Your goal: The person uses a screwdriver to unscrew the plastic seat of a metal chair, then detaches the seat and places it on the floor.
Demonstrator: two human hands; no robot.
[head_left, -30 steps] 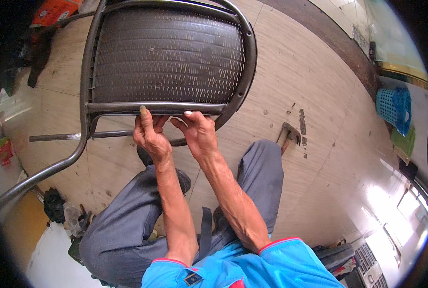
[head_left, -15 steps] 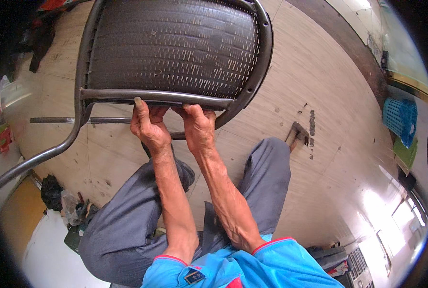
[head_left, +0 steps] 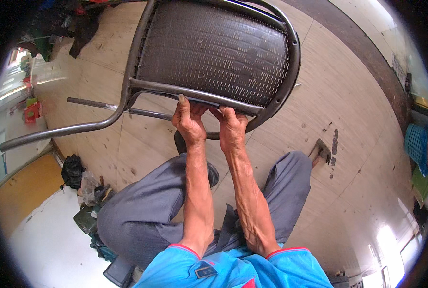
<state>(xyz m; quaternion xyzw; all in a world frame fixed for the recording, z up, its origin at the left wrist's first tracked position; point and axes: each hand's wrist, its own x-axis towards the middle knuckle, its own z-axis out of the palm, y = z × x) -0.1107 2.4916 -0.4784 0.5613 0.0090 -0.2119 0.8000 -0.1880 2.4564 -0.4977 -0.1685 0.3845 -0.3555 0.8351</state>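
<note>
A chair with a dark tubular metal frame (head_left: 91, 126) and a dark slotted panel (head_left: 214, 53) lies tipped in front of me. My left hand (head_left: 190, 122) grips the edge along the near tube, thumb up against it and fingers curled beneath. Close beside it, my right hand (head_left: 233, 127) holds the same edge in the same way, near the chair's curved end. Both hands' fingertips are partly hidden under the tube. A hammer (head_left: 322, 151) lies on the floor beyond my right knee, its handle partly hidden by the leg.
Dark flat scraps (head_left: 334, 141) lie on the tiled floor (head_left: 363, 192) beside the hammer. A blue plastic basket (head_left: 416, 144) stands at the far right. Bags and clutter (head_left: 86, 185) sit left of my bent knee, near a white surface (head_left: 46, 240).
The chair, both hands and the surroundings have shifted rightward in the picture, and more of the chair's leg shows at left. Both hands keep their grip on the chair's edge.
</note>
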